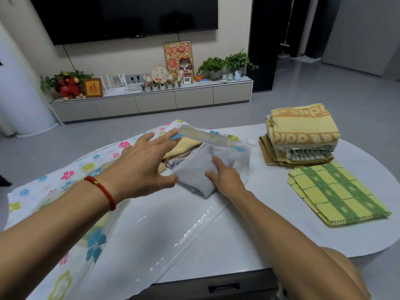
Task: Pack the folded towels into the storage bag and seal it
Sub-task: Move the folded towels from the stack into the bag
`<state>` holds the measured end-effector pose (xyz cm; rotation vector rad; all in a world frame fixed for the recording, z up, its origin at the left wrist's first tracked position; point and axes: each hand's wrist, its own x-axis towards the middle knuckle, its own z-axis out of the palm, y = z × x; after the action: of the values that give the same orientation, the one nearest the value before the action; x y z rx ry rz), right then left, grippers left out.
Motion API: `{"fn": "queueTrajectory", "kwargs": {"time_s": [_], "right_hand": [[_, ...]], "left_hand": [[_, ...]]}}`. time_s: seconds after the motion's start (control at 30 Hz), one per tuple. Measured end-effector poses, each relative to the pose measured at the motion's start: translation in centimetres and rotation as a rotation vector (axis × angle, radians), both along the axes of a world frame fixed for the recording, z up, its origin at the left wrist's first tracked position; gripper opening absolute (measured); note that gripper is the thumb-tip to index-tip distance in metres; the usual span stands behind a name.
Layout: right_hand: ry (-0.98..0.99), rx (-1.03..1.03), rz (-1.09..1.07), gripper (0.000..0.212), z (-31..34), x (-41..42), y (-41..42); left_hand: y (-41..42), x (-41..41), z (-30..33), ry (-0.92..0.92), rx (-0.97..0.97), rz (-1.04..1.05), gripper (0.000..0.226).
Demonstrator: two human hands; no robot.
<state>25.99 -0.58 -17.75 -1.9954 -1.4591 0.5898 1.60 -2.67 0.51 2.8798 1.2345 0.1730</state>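
A flower-printed clear storage bag point(71, 169) lies across the white table, its mouth facing right. My left hand point(145, 167), fingers spread, lifts the upper lip of the bag point(207, 138) with its fingertips. My right hand point(225, 176) lies flat on a folded grey towel point(194, 167) that sits partly inside the mouth. A yellow towel point(184, 146) shows inside the bag behind it. A stack of folded yellow and orange towels point(303, 137) stands at the right. A green and yellow checked towel point(337, 193) lies flat in front of the stack.
The white table point(270, 230) has a rounded right edge and a dark front edge near me. The bag's clear lower flap point(173, 226) spreads over the table front. Beyond the table are grey floor and a low TV cabinet point(151, 102) with plants and ornaments.
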Motion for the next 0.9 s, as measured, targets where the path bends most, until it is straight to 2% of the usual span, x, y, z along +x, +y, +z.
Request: {"fn": "queueTrajectory", "kwargs": {"time_s": [0.07,0.13,0.2,0.3,0.37,0.43,0.53,0.6,0.7,0.77,0.83,0.9], "right_hand": [[-0.152,-0.032,0.042,0.062,1.2,0.3,-1.5],[-0.276,-0.079,0.067,0.048,2.6,1.2,-3.3],[-0.296,-0.111,0.003,0.033,4.0,3.2,-5.3],[-0.297,-0.119,-0.295,0.021,5.5,8.6,-8.6],[-0.31,-0.074,-0.549,0.021,5.7,13.0,-11.0],[-0.317,-0.092,-0.713,0.018,5.2,17.2,-13.2],[-0.289,-0.395,-0.765,0.052,2.9,21.8,-15.8],[-0.225,-0.527,-0.762,0.059,1.8,23.0,-16.6],[-0.256,-0.491,-0.707,0.057,1.6,23.3,-16.9],[-0.202,-0.422,-0.67,0.063,2.3,23.4,-16.9],[-0.036,-0.376,-0.616,0.081,3.0,23.8,-17.3],[0.315,-0.285,-0.561,0.091,3.6,23.8,-18.1]], "left_hand": [[-0.2,0.2,-0.3,-0.003,-0.015,0.014,0.085],[-0.4,0.4,-0.7,-0.002,-0.026,0.027,0.085],[-0.5,0.5,-1.0,0.003,-0.031,0.034,0.086],[-0.5,0.8,-1.4,-0.005,-0.034,0.032,0.086],[-0.5,0.9,-1.5,-0.008,-0.026,0.039,0.088],[-0.5,1.2,-1.7,-0.01,-0.01,0.068,0.09],[-0.8,1.6,-2.0,-0.027,0.01,0.107,0.091],[-0.9,2.0,-2.1,-0.027,0.009,0.123,0.091],[-1.3,2.3,-2.0,-0.022,-0.008,0.138,0.09],[-1.6,2.2,-1.9,-0.045,0.005,0.136,0.085],[-1.9,2.1,-1.7,-0.062,0.02,0.134,0.082],[-2.0,2.1,-1.5,-0.063,0.028,0.139,0.081]]}}
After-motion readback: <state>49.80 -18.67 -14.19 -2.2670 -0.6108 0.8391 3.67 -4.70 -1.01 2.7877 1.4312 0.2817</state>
